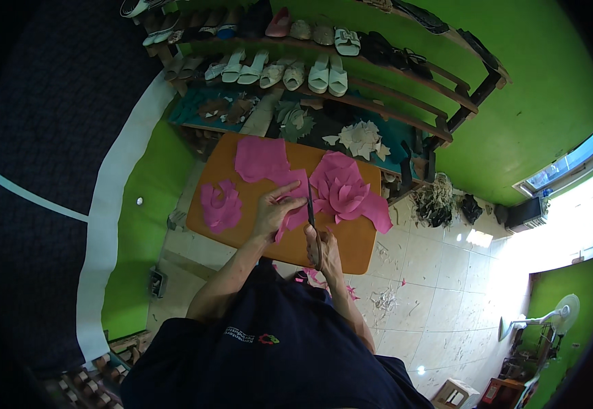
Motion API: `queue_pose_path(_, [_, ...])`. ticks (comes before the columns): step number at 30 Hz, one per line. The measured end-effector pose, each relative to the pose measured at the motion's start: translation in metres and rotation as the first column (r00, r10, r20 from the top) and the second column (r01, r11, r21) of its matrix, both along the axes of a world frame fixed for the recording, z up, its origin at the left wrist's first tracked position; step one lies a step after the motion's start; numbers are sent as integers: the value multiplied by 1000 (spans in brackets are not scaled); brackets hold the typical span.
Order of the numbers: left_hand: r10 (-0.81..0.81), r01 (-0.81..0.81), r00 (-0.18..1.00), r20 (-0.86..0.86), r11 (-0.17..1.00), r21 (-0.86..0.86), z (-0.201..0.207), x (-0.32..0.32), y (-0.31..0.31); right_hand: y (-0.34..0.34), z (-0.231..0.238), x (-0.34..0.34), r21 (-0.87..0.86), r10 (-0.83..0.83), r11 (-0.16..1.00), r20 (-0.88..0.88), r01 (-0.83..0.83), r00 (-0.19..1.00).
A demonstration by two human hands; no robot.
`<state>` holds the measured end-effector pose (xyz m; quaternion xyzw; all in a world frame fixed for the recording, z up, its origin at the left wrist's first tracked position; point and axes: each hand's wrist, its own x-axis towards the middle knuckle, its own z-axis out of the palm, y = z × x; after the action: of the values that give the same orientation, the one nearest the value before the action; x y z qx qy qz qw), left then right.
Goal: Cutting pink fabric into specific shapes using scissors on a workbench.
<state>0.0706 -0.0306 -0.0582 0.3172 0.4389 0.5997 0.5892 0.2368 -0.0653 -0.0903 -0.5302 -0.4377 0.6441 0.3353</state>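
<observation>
My right hand [328, 253] is closed round the handles of a pair of scissors [311, 206], whose dark blades point away from me. My left hand [274, 210] grips a piece of pink sheet material [299, 178], and the blades lie against its right side. I cannot tell whether the blades are apart. Beyond my left hand lies a larger flat pink sheet [261, 157]. At the left of the orange table [354, 253] rest curved pink cutouts [220, 207]. A layered heap of petal-like pink pieces [341, 188] sits to the right of the scissors.
Past the table stands a wooden rack [405, 109] with several rows of shoes [318, 73]. Its lower shelf bears green scraps [295, 121] and cream scraps [364, 140]. Pink and pale offcuts [386, 298] litter the tiled floor at right. A fan [564, 310] stands farther right.
</observation>
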Motion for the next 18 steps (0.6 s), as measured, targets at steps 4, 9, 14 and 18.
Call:
queue_pose_path(4, [-30, 30, 999, -28, 1000, -8, -3, -8, 2, -1, 7, 0, -5, 3, 1000, 95, -2, 995])
queue_pose_path(9, [-37, 36, 998, 57, 999, 22, -5, -13, 6, 2, -7, 6, 39, 23, 999, 183, -31, 983])
queue_pose_path(14, [48, -47, 996, 72, 999, -9, 13, -10, 9, 1, -5, 10, 44, 71, 996, 166, -79, 984])
queue_pose_path(18, [27, -26, 997, -68, 1000, 12, 9, -17, 9, -4, 16, 7, 45, 90, 994, 172, -100, 981])
